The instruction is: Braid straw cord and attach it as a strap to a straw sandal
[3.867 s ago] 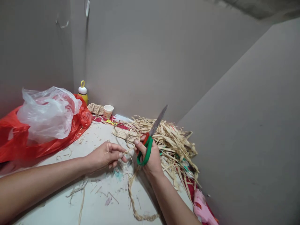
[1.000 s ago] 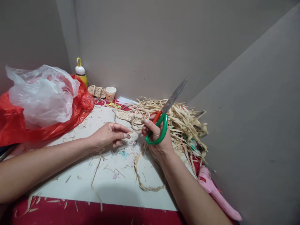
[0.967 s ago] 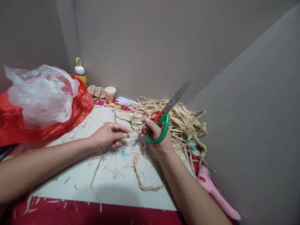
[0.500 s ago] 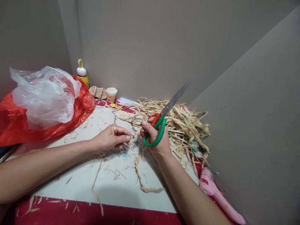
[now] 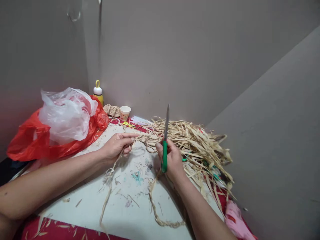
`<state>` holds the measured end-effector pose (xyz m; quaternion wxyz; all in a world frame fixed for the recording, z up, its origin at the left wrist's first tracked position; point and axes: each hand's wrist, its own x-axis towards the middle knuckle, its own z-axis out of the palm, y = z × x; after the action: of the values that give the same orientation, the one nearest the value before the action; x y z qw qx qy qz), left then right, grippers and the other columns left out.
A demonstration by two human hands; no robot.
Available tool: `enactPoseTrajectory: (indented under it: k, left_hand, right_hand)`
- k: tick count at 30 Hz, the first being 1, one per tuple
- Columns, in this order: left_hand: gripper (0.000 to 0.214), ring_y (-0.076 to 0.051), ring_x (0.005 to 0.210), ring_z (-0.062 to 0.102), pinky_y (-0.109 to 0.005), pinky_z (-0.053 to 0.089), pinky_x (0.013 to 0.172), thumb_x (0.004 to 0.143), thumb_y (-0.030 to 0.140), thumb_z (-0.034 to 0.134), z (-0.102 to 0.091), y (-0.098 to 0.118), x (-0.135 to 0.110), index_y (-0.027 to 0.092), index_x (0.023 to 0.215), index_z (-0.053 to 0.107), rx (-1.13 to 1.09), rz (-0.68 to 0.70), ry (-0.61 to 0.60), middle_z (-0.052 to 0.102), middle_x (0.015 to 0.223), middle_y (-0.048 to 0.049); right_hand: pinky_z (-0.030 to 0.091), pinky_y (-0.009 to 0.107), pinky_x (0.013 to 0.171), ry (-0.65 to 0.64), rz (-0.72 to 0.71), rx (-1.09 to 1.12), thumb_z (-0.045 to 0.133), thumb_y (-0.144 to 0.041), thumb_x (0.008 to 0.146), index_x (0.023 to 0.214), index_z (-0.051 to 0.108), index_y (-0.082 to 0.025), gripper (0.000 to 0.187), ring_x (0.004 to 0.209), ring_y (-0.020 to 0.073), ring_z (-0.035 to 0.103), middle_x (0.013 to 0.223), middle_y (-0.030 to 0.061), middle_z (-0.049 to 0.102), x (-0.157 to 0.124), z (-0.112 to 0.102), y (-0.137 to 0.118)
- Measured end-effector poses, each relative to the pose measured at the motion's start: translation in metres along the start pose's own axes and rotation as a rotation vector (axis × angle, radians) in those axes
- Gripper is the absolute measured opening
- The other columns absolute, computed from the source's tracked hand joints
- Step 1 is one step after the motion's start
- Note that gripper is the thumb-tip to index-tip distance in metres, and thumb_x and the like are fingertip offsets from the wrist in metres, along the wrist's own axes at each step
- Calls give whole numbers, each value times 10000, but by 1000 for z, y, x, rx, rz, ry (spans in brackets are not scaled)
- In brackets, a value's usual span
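Note:
My right hand (image 5: 171, 160) is closed round the green handle of a pair of scissors (image 5: 165, 140), whose blades point straight up, edge-on to me. My left hand (image 5: 117, 146) pinches a thin straw strand (image 5: 110, 186) that trails down across the white board (image 5: 87, 200) toward me. A braided straw cord (image 5: 156, 208) curls on the board just below my right wrist. Both hands sit close together in front of a big heap of loose straw strips (image 5: 195, 143).
A red plastic bag (image 5: 32, 143) with a clear bag (image 5: 67, 113) on top lies at the left. A yellow bottle (image 5: 98, 93), a small woven basket (image 5: 111, 110) and a paper cup (image 5: 124, 112) stand by the wall. A pink glue gun (image 5: 235, 216) lies bottom right.
My right hand has turned the scissors from leaning right to upright and edge-on. My left hand has lifted the strand up and away. The camera view has shifted.

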<state>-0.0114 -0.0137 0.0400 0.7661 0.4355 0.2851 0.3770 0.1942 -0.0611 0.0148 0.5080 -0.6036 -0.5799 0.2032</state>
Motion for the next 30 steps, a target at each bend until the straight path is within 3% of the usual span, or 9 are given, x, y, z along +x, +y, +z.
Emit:
enactPoseTrajectory:
  k: [3, 7, 11, 18, 30]
  left_hand:
    - [299, -28, 369, 300, -156, 234, 364, 749, 146, 612, -3, 7, 2, 107, 1040, 668, -47, 14, 24, 412, 501, 67]
    - [233, -24, 372, 292, -152, 238, 362, 761, 151, 617, -4, 12, 3, 99, 983, 665, -92, 32, 46, 403, 515, 67]
    - [212, -22, 368, 295, -151, 235, 353, 744, 157, 641, -4, 15, 3, 111, 950, 656, -124, 101, 76, 422, 536, 65]
    - [344, -33, 361, 299, -157, 231, 352, 721, 190, 663, -5, 15, 2, 103, 1053, 636, -87, 179, 110, 402, 483, 84]
    - [224, -24, 376, 241, -134, 256, 356, 787, 160, 608, -10, 12, 6, 131, 1007, 636, -87, 189, 75, 335, 502, 92]
  right_hand:
    - [303, 240, 528, -13, -78, -208, 684, -462, 687, 739, 495, -221, 312, 533, 124, 405, 580, -60, 447, 1, -3, 3]
    - [283, 252, 520, -119, -236, -650, 574, -430, 775, 911, 484, -222, 264, 545, 172, 506, 628, -28, 546, -3, -1, 5]
    - [291, 251, 514, -103, -297, -825, 535, -422, 792, 934, 463, -217, 260, 582, 196, 570, 692, 7, 616, -4, -1, 6]
    - [282, 268, 544, 14, -347, -952, 535, -445, 795, 889, 517, -221, 243, 651, 203, 611, 740, 22, 648, -3, -1, 9]
    - [264, 246, 519, 21, -269, -915, 558, -489, 767, 840, 608, -236, 268, 530, 175, 591, 549, -27, 606, -5, 3, 7]
